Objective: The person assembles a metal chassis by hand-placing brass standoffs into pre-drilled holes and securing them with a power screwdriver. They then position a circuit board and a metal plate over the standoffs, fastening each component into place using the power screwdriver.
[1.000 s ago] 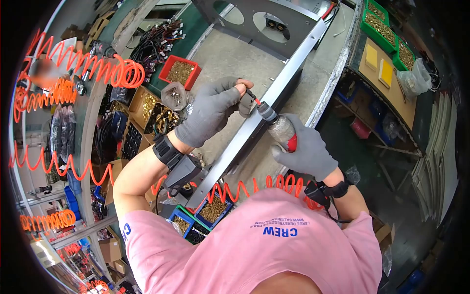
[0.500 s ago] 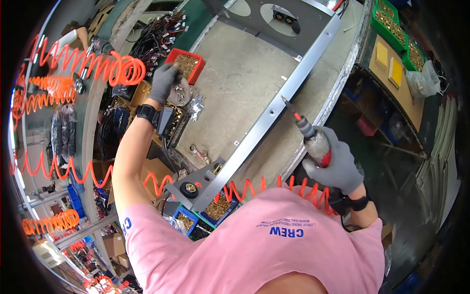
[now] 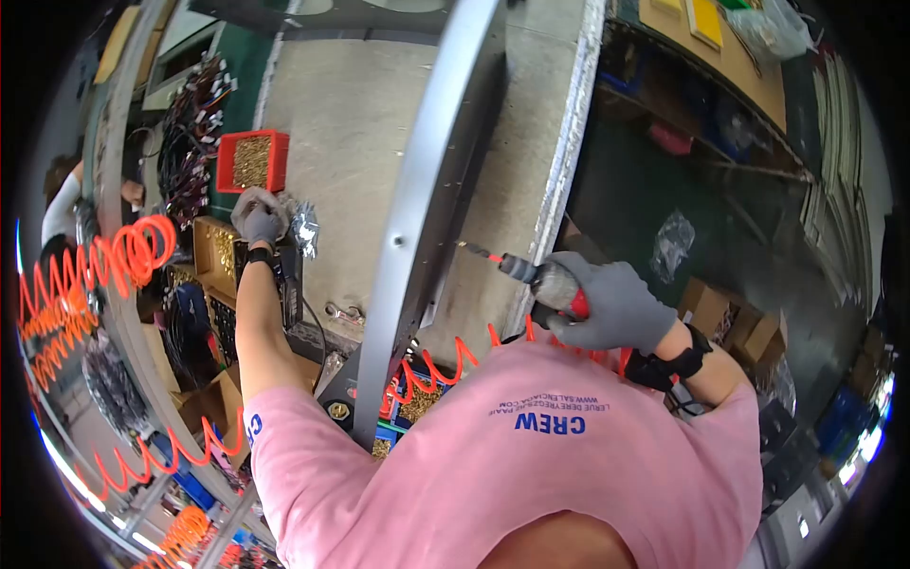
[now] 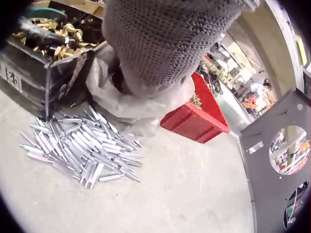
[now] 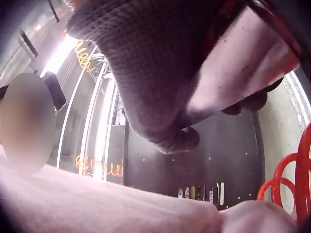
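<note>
My gloved left hand (image 3: 263, 226) reaches into a clear plastic bag (image 4: 146, 109) beside a red bin (image 3: 282, 163). The bag's rim surrounds the glove in the left wrist view, so its fingers are hidden. A pile of silver metal standoffs (image 4: 85, 145) lies on the table by the bag. In my gloved right hand (image 3: 621, 305) I grip a power screwdriver (image 3: 555, 284), its long bit (image 3: 477, 250) pointing left toward the grey metal rail (image 3: 408, 209). The rail has a small hole, and the bit stands apart from it.
A black box of brass fittings (image 4: 29, 73) stands against the bag. Brass screws fill the red bin. A wrench (image 3: 344, 312) lies on the table (image 3: 341, 104). Orange coiled hoses (image 3: 133, 256) hang at left, near another person's sleeve (image 3: 63, 211). A grey panel (image 4: 272, 170) stands beyond.
My left hand has left the bit's tip over the rail and gone into the plastic bag. My right hand has drawn the screwdriver back from the rail. The head view has shifted.
</note>
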Motion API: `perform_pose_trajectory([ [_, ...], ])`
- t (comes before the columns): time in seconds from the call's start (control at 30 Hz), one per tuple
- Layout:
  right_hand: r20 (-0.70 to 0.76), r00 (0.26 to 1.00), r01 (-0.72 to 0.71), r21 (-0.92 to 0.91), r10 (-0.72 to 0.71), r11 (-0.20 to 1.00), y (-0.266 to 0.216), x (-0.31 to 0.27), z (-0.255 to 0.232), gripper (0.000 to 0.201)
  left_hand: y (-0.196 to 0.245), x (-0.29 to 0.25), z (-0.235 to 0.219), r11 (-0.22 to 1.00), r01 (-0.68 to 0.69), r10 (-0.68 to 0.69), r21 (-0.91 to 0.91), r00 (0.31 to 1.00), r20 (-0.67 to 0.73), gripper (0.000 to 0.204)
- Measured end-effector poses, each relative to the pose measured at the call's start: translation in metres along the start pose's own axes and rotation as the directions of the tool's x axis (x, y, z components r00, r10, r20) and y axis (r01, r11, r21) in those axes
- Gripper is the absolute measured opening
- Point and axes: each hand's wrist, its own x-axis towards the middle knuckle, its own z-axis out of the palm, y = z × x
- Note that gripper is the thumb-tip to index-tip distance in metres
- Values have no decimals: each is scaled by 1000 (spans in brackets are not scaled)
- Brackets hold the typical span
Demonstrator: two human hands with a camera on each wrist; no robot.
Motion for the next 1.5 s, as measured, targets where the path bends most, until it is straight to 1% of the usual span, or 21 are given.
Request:
perform_pose_trajectory([
  [0.07, -3, 996, 92, -7, -92, 996, 2, 3, 6, 55, -2, -3, -1, 994, -7, 7, -107, 1000, -3, 28],
  [0.13, 28, 995, 91, -26, -91, 995, 2, 4, 10, 54, -3, -9, -8, 981, -5, 8, -192, 1000, 19, 32],
  [0.27, 176, 983, 55, -45, -46, 997, -3, 9, 12, 61, -4, -12, -15, 987, -26, 18, -158, 998, -52, 30],
  [0.3, 174, 984, 52, -36, -45, 998, -4, 10, 13, 61, 14, -22, -32, 988, -30, 23, -150, 999, -48, 30],
  [0.37, 204, 975, 108, -67, -92, 992, -7, 12, 15, 61, 42, -40, -60, 950, 111, -126, -293, 992, -31, 31],
  [0.5, 232, 967, 130, -77, -109, 988, -17, 16, 13, 59, 2, -25, -56, 920, 70, -149, -386, 973, -178, 30],
  [0.57, 222, 962, 176, -55, -160, 983, -19, 17, 15, 56, -2, -27, -78, 765, 297, -278, -571, 953, 122, 26],
  [0.63, 170, 966, 206, -42, -197, 978, -20, 16, 21, 54, 17, -39, -106, 771, 240, -232, -590, 968, 91, 20],
  [0.7, 110, 968, 231, -35, -226, 972, -19, 15, 26, 52, 32, -48, -130, 658, 102, -138, -746, 990, 14, 19],
  [0.77, 28, 953, 301, -31, -300, 953, -19, 14, 30, 49, 49, -56, -150, 634, 48, -65, -772, 998, 9, 21],
  [0.87, -19, 952, 307, -9, -307, 952, -23, 14, 27, 48, 79, -75, -177, 530, -33, 119, -848, 992, 36, 24],
  [0.97, -57, 938, 343, 2, -342, 939, -22, 16, 28, 48, 109, -95, -193, 495, -67, 118, -866, 993, -10, 26],
  [1.0, -58, 939, 341, 1, -340, 940, -24, 17, 26, 48, 124, -106, -200, 383, -35, 108, -923, 994, 7, 29],
  [1.03, 2, 952, 305, -13, -305, 952, -26, 17, 23, 45, 128, -110, -203, 383, -35, 109, -923, 994, 7, 29],
  [1.1, 61, 961, 273, -32, -271, 961, -27, 17, 23, 42, 131, -116, -207, 249, -40, 182, -968, 983, 6, 31],
  [1.17, -53, 946, 320, -21, -321, 947, -25, 17, 29, 47, 139, -126, -217, 245, -30, 228, -969, 973, 27, 31],
  [1.2, -51, 944, 324, -21, -325, 946, -24, 17, 30, 47, 145, -131, -222, 242, -16, 276, -970, 960, 53, 31],
  [1.3, -56, 945, 322, -14, -322, 947, -25, 16, 29, 47, 162, -146, -229, 331, -21, 218, -943, 974, 55, 30],
  [1.37, -38, 955, 292, -43, -294, 955, -28, 15, 26, 48, 165, -149, -230, 330, -41, 231, -943, 972, 38, 29],
  [1.43, -35, 955, 294, -46, -295, 955, -28, 14, 27, 48, 166, -151, -233, 380, -55, 366, -923, 926, 95, 28],
  [1.5, -34, 955, 291, -53, -293, 955, -31, 14, 23, 49, 176, -158, -236, 362, -49, 362, -931, 928, 92, 28],
])
